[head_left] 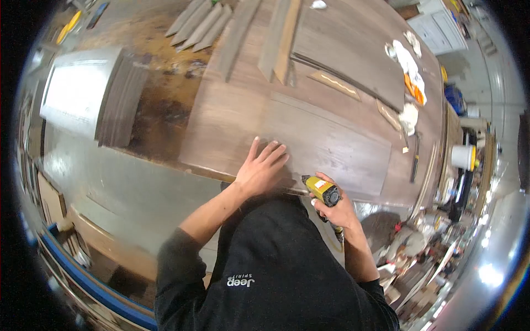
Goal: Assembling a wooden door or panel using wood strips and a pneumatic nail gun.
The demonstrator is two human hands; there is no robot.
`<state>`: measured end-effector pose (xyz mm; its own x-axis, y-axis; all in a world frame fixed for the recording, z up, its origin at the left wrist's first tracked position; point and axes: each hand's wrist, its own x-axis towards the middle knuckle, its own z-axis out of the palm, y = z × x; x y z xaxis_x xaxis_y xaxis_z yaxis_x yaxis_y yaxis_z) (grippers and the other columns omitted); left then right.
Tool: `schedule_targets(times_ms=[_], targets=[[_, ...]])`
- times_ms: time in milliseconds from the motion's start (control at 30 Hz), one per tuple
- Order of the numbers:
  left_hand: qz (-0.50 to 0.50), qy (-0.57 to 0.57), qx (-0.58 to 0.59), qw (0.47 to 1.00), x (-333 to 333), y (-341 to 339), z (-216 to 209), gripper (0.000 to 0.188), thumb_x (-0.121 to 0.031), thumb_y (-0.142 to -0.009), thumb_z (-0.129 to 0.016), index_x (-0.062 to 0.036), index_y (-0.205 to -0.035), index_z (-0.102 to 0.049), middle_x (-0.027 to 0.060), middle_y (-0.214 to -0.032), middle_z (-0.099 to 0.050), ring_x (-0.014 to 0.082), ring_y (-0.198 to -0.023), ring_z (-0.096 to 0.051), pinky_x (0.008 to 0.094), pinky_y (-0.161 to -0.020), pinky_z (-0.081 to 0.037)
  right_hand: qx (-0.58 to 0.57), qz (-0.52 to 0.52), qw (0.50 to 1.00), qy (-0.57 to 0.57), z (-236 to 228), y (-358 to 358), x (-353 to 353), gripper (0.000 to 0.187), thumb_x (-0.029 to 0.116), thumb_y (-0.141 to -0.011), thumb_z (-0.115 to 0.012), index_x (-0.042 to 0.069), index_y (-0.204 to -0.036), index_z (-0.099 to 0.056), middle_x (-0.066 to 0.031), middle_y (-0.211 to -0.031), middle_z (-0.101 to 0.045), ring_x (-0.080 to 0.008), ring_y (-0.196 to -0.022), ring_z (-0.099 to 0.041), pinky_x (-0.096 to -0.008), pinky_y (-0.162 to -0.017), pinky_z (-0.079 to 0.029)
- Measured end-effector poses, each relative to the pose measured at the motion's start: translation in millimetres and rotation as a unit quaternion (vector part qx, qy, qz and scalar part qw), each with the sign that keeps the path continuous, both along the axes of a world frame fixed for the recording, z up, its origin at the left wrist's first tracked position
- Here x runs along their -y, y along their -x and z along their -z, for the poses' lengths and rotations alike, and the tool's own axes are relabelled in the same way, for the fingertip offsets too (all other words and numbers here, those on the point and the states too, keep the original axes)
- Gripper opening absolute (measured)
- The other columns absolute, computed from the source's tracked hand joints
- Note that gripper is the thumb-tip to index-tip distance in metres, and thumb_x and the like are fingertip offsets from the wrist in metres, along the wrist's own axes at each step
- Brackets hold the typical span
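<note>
My right hand (343, 214) grips a yellow and black air nail gun (322, 187) by its handle. Its dark nose points left, close to the near edge of the worktable, and a hose fitting shows below the grip. My left hand (261, 172) lies with fingers spread on a flat grey-brown wood panel (337, 146), by the panel's near left part. The panel rests on the brown tabletop (221, 124). Whether the nose touches the wood I cannot tell.
Beyond the panel lie a wood strip with a glue bead (337, 84), a larger dark panel (353, 52) and mitred strips (201, 25). A hammer (415, 158) and a white-and-orange item (413, 83) lie right. Framed panels (83, 91) stack left; a white bucket (462, 157) stands right.
</note>
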<state>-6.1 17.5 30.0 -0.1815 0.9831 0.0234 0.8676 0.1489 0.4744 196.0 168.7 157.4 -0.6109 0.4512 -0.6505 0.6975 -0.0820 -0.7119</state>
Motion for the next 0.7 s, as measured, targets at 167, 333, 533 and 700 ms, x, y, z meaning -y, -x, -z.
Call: schedule_targets(times_ms=[167, 333, 533, 700], targets=[[0.099, -0.005, -0.024, 0.995, -20.6, 2.3, 7.9, 0.077, -0.040, -0.081, -0.078, -0.0126, -0.147, -0.050, 0.0050, -0.160, -0.038, 0.0279, -0.152, -0.029, 0.0567, -0.126, -0.017, 0.010, 0.101, 0.995, 0.012, 10.2, -24.5, 14.1, 0.070, 0.013, -0.082, -0.078, 0.017, -0.147, -0.053, -0.0110, -0.128, -0.067, -0.0199, -0.119, -0.062, -0.0348, -0.103, -0.048], [0.092, -0.031, -0.027, 0.995, -20.7, 1.9, 11.3, 0.086, -0.035, -0.070, -0.082, -0.0125, -0.147, -0.050, 0.0024, -0.159, -0.040, 0.0272, -0.151, -0.029, 0.0552, -0.126, -0.020, -0.043, 0.074, 0.996, -0.025, 16.2, -18.8, 23.6, 0.070, -0.002, -0.084, -0.072, 0.014, -0.149, -0.050, -0.0044, -0.116, -0.068, -0.0121, -0.106, -0.065, -0.0290, -0.093, -0.052], [0.109, -0.001, -0.035, 0.993, -22.0, 2.0, 6.4, 0.075, -0.043, -0.083, -0.076, -0.0124, -0.147, -0.051, 0.0035, -0.162, -0.037, 0.0304, -0.152, -0.026, 0.0574, -0.126, -0.019, -0.052, 0.022, 0.993, -0.105, 15.7, -14.2, 23.5, 0.071, 0.004, -0.085, -0.074, 0.016, -0.150, -0.050, -0.0044, -0.118, -0.068, -0.0114, -0.097, -0.065, -0.0276, -0.086, -0.054], [0.095, -0.006, -0.019, 0.995, -20.6, -0.2, 9.5, 0.077, -0.040, -0.080, -0.079, -0.0136, -0.147, -0.052, 0.0038, -0.161, -0.037, 0.0299, -0.152, -0.027, 0.0578, -0.126, -0.020, -0.005, 0.105, 0.994, -0.013, 16.8, -26.8, 17.0, 0.074, 0.017, -0.082, -0.080, 0.023, -0.150, -0.049, -0.0134, -0.136, -0.065, -0.0267, -0.127, -0.061, -0.0393, -0.107, -0.047]])
